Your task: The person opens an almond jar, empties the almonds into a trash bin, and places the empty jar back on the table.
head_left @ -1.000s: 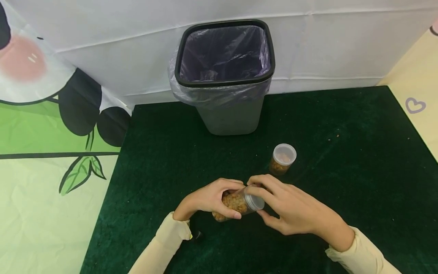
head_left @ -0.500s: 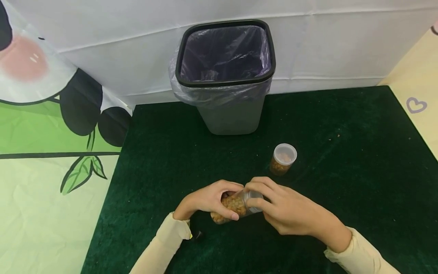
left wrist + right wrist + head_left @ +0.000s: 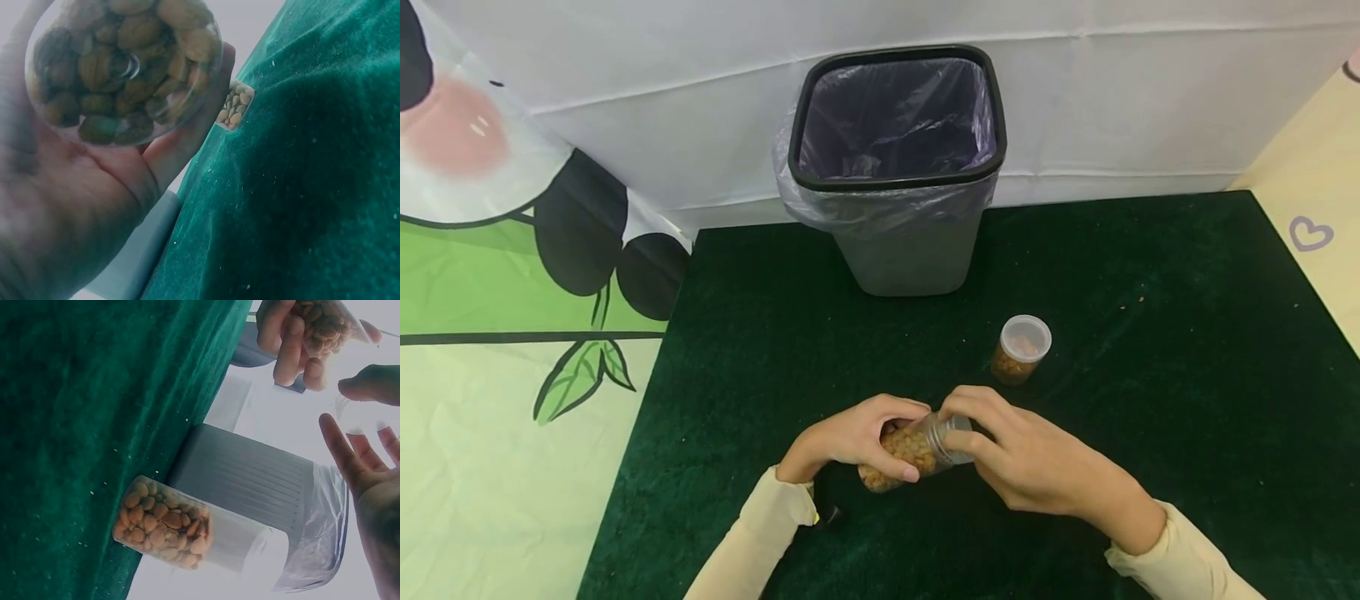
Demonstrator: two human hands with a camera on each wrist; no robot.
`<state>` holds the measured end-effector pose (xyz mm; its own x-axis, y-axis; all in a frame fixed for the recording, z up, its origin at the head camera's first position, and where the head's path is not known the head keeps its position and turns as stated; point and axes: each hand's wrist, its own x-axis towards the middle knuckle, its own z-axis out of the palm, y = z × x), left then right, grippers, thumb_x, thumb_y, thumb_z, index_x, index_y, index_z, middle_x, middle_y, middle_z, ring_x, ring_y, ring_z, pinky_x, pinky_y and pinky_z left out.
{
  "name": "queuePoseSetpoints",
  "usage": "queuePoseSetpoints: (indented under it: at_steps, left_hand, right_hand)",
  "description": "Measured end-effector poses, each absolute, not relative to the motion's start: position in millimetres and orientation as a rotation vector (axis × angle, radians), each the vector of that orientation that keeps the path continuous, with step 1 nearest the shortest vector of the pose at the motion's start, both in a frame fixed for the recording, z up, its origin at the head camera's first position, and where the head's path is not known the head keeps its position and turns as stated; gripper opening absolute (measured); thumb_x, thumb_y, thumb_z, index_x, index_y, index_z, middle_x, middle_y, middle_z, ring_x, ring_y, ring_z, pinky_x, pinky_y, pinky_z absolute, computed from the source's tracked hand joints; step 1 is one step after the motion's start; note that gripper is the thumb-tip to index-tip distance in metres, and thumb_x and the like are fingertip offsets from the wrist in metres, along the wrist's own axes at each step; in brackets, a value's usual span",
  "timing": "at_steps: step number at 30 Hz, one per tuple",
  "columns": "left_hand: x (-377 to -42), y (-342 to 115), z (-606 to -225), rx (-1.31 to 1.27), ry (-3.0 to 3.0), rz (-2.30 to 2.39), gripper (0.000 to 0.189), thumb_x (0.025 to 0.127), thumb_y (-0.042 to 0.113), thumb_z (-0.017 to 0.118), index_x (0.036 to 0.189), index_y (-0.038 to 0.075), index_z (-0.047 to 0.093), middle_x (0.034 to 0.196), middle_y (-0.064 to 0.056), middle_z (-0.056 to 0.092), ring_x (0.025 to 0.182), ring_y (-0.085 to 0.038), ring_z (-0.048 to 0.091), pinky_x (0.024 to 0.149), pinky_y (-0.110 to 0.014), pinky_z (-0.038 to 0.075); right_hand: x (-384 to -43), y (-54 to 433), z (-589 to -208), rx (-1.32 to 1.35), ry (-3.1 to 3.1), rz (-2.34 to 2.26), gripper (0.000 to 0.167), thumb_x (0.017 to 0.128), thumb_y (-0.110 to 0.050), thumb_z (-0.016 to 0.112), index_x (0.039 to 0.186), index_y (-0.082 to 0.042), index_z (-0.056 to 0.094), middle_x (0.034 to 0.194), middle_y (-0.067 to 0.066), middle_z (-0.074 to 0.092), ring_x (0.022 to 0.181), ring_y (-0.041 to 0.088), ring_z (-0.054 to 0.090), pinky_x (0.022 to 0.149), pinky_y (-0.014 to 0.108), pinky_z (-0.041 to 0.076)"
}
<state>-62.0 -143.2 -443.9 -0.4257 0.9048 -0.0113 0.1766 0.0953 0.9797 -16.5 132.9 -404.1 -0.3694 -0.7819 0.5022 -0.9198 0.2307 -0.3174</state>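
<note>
My left hand (image 3: 861, 433) is wrapped round a clear plastic jar (image 3: 912, 447) of brown nuts that look like almonds, tipped with its capped end to the right. At that end my right hand (image 3: 1037, 462) has its fingers curled over the clear lid (image 3: 958, 456), and the ridged neck shows beside them. In the left wrist view the base of the jar (image 3: 125, 69) faces the camera, full of nuts. Glare washes out the lid in the right wrist view. A second jar (image 3: 1013, 363), part filled with similar nuts, stands upright beyond my right hand.
A grey bin (image 3: 910, 250) with a black rim and a purple-tinted plastic liner stands at the back of the dark green cloth (image 3: 760, 333). Small crumbs (image 3: 1141, 298) lie at the right. A small dark object (image 3: 831, 515) is near my left wrist.
The held jar has shifted slightly left. My right hand has turned about the lid: its thumb, visible below the lid before, is now hidden behind the fingers. The standing jar and bin stay put.
</note>
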Motion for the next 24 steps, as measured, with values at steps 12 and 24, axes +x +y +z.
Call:
queuePoseSetpoints:
  at_steps: [12, 24]
  left_hand:
    - [-60, -154, -439, 1.05, 1.749, 1.396, 0.032, 0.092, 0.028, 0.08, 0.119, 0.016, 0.068, 0.111, -0.005, 0.066, 0.099, -0.013, 0.064, 0.086, -0.034, 0.06]
    - [-62, -168, -420, 1.036, 1.87, 1.418, 0.042, 0.09, 0.025, 0.082, 0.128, 0.019, 0.067, 0.115, -0.002, 0.066, 0.102, -0.018, 0.063, 0.088, -0.036, 0.059]
  right_hand:
    - [-17, 135, -417, 1.369, -2.534, 1.122, 0.062, 0.093, -0.01, 0.076, 0.145, -0.009, 0.042, 0.149, 0.012, 0.04, 0.13, 0.021, 0.06, 0.102, 0.031, 0.057]
    - [-17, 132, -434, 1.246, -2.792, 1.424, 0.075, 0.096, -0.018, 0.076, 0.156, -0.025, 0.031, 0.151, -0.007, 0.037, 0.123, 0.008, 0.061, 0.1, 0.03, 0.057]
